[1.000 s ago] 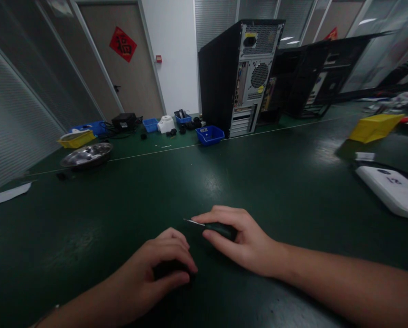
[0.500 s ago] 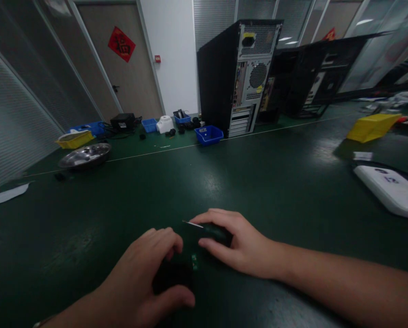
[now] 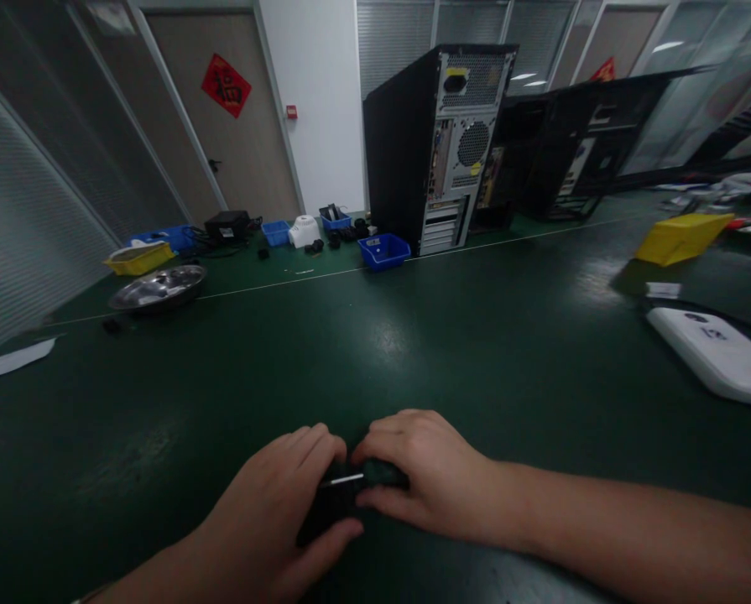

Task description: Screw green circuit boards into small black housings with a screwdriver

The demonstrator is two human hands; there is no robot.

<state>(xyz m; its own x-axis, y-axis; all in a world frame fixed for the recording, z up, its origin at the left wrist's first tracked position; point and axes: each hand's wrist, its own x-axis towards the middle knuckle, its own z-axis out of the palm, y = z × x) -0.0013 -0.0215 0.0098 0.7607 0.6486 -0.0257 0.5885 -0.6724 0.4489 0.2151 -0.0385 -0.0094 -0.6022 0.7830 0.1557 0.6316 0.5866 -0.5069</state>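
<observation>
My right hand (image 3: pixel 431 470) is closed around the dark green handle of a screwdriver (image 3: pixel 384 475). The thin metal shaft points left, and its tip reaches in by the fingers of my left hand (image 3: pixel 274 503). That left hand curls, thumb below and fingers above, around a dark, black object (image 3: pixel 328 507) on the green tabletop; its exact kind is too dark to make out. The small green circuit board seen earlier between the hands cannot be made out now.
Toward the back stand a black computer tower (image 3: pixel 438 151), a blue tray (image 3: pixel 383 252) and a metal bowl (image 3: pixel 159 288). A yellow bin (image 3: pixel 682 238) and a white flat device (image 3: pixel 715 352) lie on the right.
My right hand has moved down and slightly left, bringing the screwdriver's shaft to the black object. The left hand has shifted slightly right. The small green board is no longer visible.
</observation>
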